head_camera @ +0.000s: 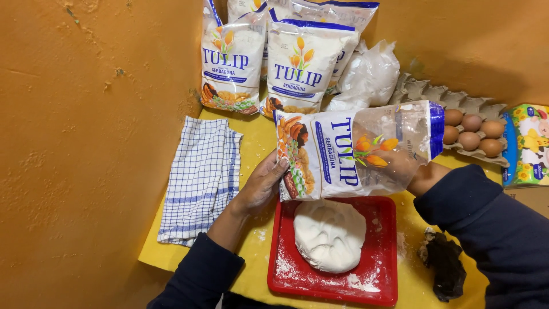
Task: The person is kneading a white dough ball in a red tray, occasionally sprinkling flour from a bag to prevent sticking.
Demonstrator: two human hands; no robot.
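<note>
A flour bag (331, 154) of clear and white plastic with blue trim lies sideways in the air over a red square tray (383, 286). My left hand (260, 186) grips the bag's bottom end. My right hand (400, 169) is inside the bag's open end, seen through the plastic, and whether it holds any flour is hidden. On the tray sits a white lump of dough (330, 234) with loose flour scattered around it.
Several full flour bags (297, 63) and a clear sack of white powder (372, 74) stand against the orange wall. A blue checked cloth (200, 177) lies left of the tray. An egg carton (474, 134), a colourful tissue box (529, 146) and a dark crumpled object (446, 269) are on the right.
</note>
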